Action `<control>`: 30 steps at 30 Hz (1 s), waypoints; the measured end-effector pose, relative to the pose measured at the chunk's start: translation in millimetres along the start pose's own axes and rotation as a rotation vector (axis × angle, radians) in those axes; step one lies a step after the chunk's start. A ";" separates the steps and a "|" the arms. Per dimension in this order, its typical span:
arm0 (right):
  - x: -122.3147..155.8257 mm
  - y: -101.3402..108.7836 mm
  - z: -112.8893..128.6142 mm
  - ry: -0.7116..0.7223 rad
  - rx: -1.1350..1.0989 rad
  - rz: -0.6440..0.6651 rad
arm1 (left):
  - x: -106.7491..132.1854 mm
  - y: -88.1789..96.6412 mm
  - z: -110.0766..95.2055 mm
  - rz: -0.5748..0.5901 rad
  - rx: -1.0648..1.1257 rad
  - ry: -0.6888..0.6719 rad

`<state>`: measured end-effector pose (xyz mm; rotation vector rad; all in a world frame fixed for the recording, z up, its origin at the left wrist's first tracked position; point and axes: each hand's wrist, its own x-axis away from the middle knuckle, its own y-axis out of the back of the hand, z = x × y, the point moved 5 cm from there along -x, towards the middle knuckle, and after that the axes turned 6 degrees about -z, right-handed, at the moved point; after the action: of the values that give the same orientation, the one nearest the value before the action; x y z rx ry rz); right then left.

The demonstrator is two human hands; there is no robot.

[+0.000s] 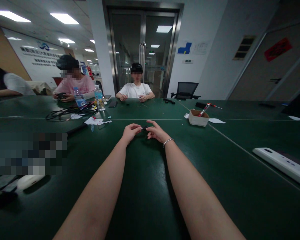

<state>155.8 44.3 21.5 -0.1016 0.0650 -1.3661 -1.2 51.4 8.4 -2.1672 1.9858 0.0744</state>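
Both my arms stretch out over the dark green table (pixel 145 186). My left hand (pixel 130 131) and my right hand (pixel 156 132) meet at the middle, fingers pinched together on a small dark object (pixel 143 127) held between them just above the tabletop. What the object is I cannot make out. A thin silver bracelet (pixel 168 142) circles my right wrist.
A small cardboard box (pixel 198 117) with a red-handled tool stands to the right. A white power strip (pixel 282 164) lies at far right. Black cables (pixel 70 111), water bottles (pixel 99 97) and paper scraps lie at the left. Three people sit across the table.
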 end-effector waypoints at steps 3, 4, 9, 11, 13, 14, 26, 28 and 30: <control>-2.9 1.3 -5.1 -0.067 0.058 -0.035 | -0.8 -0.2 0.8 0.004 -0.001 0.000; -3.6 1.6 -5.2 -0.058 0.081 -0.045 | -0.8 -0.1 0.8 0.002 0.002 0.000; -2.1 1.7 -1.6 -0.002 -0.038 -0.042 | 0.5 0.1 -0.2 -0.010 0.015 0.008; -1.3 2.8 -3.4 -0.047 -0.024 -0.063 | 0.5 -0.2 -0.1 -0.009 0.013 0.011; -0.9 2.6 -3.6 -0.054 0.003 -0.057 | 0.0 -0.1 0.4 -0.011 0.017 0.013; -0.8 2.2 -2.7 -0.036 -0.001 -0.048 | -0.3 -0.1 0.8 -0.013 0.022 0.016; -2.3 0.5 -1.6 -0.003 -0.001 -0.027 | 1.1 -0.2 -0.6 -0.007 0.022 0.014; -1.6 0.8 -1.9 -0.020 -0.009 -0.037 | 0.4 -0.2 0.2 -0.001 0.024 0.008; -1.3 1.2 -2.7 -0.036 0.015 -0.044 | -0.6 -0.2 1.4 0.009 0.023 0.001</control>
<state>156.4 45.7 18.7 -0.1153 0.0220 -1.4076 -1.0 52.3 7.1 -2.1448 1.9864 0.0517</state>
